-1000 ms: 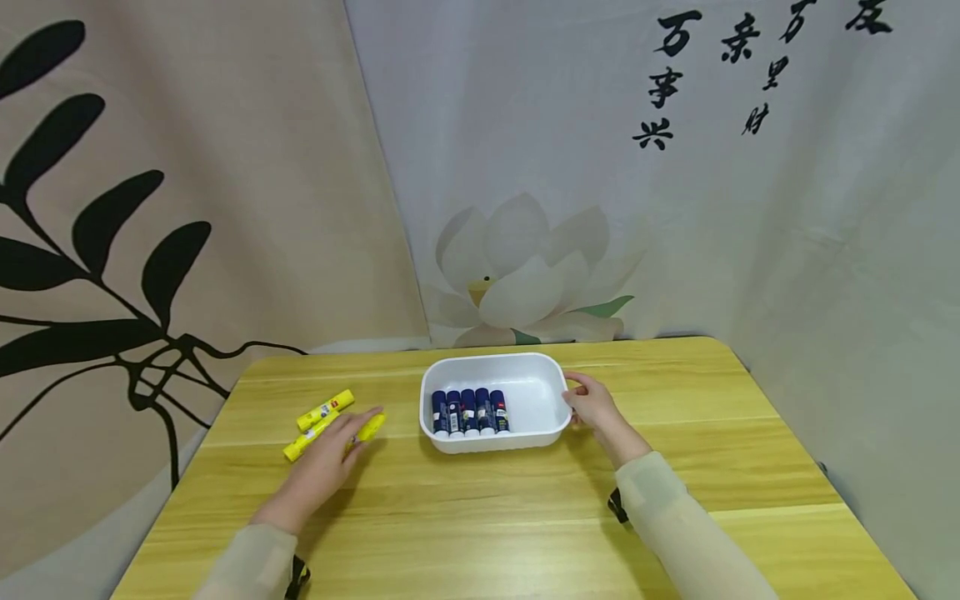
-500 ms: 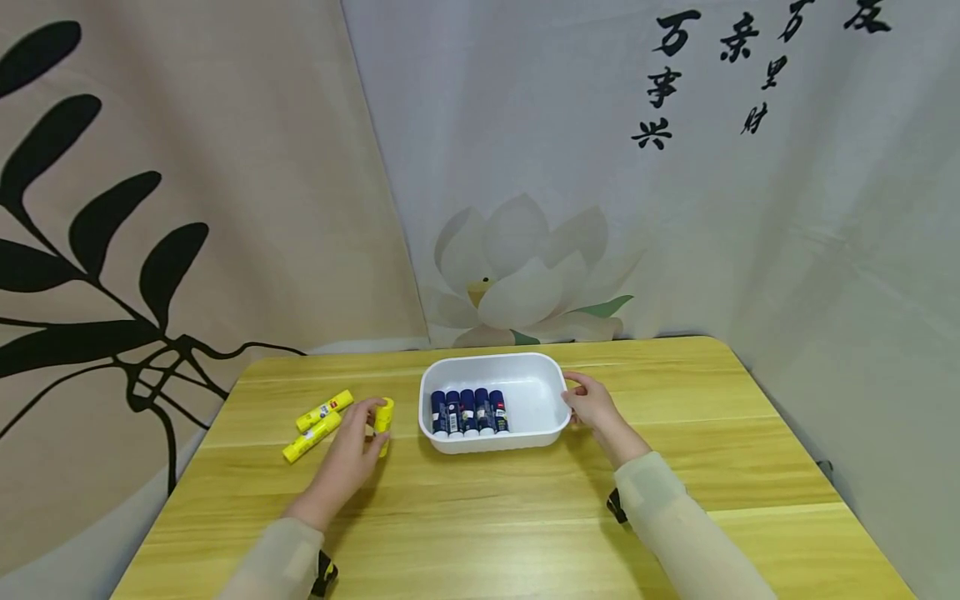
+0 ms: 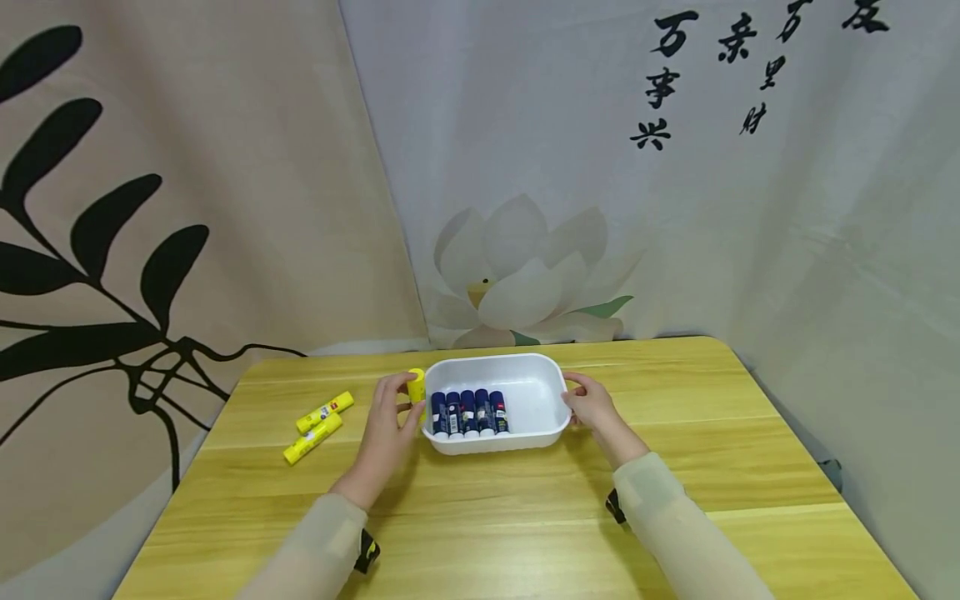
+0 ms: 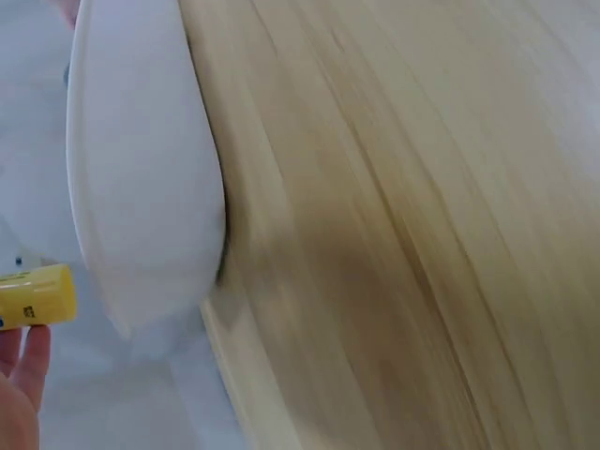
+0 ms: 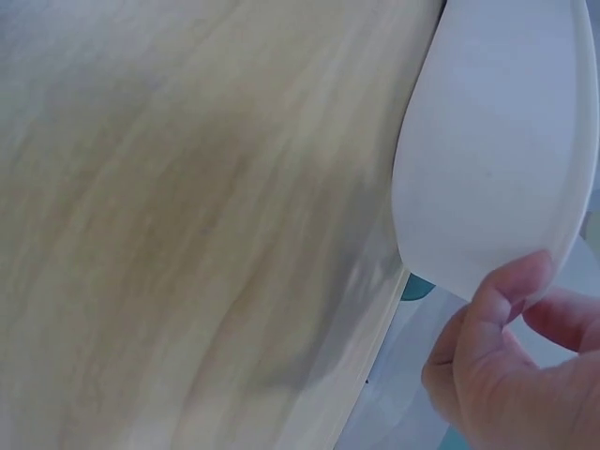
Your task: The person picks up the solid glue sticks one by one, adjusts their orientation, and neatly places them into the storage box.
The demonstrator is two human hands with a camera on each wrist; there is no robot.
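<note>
Held upright in my left hand (image 3: 386, 425) is a yellow glue stick (image 3: 417, 385), pinched between thumb and fingers at the left end of a white plastic tray (image 3: 534, 438). In the left wrist view the glue stick (image 4: 39, 296) appears just beside the tray's outer wall (image 4: 150, 159). My right hand (image 3: 596, 408) grips the tray's right rim; the right wrist view shows its thumb and fingers pinching that rim (image 5: 562, 225). Several dark blue glue sticks (image 3: 468, 412) with white ends lie side by side in the tray's left half.
Two more yellow glue sticks, one farther back (image 3: 326, 412) and one nearer (image 3: 312, 439), lie on the left of the wooden table (image 3: 510, 525). Behind the table's back edge hang printed curtains (image 3: 525, 167).
My left hand has picked up the yellow glue stick from the table, turned it upright and carried it right to the tray. The right hand stays on the rim.
</note>
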